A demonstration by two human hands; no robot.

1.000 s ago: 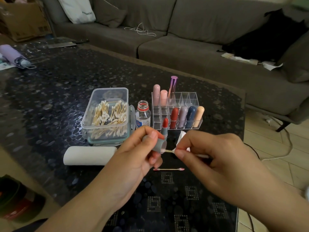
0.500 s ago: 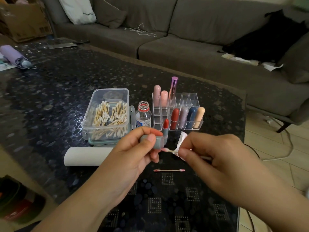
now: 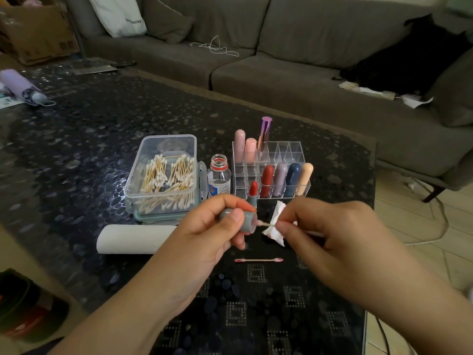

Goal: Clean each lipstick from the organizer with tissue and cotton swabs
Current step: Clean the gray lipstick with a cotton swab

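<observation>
Left hand [image 3: 204,234] grips the grey lipstick cap [image 3: 240,221] sideways above the table [image 3: 76,149]; my right hand [image 3: 330,231] pinches a cotton swab [image 3: 265,223] and crumpled tissue [image 3: 276,224], swab tip at the cap's mouth. Behind, the open red lipstick [image 3: 253,192] stands before the organizer [image 3: 294,155].

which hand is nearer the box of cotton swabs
Left. The left hand, gripping the grey lipstick cap, sits just in front of the box of cotton swabs, near its right corner. The right hand, pinching a swab and tissue, is further right.
</observation>
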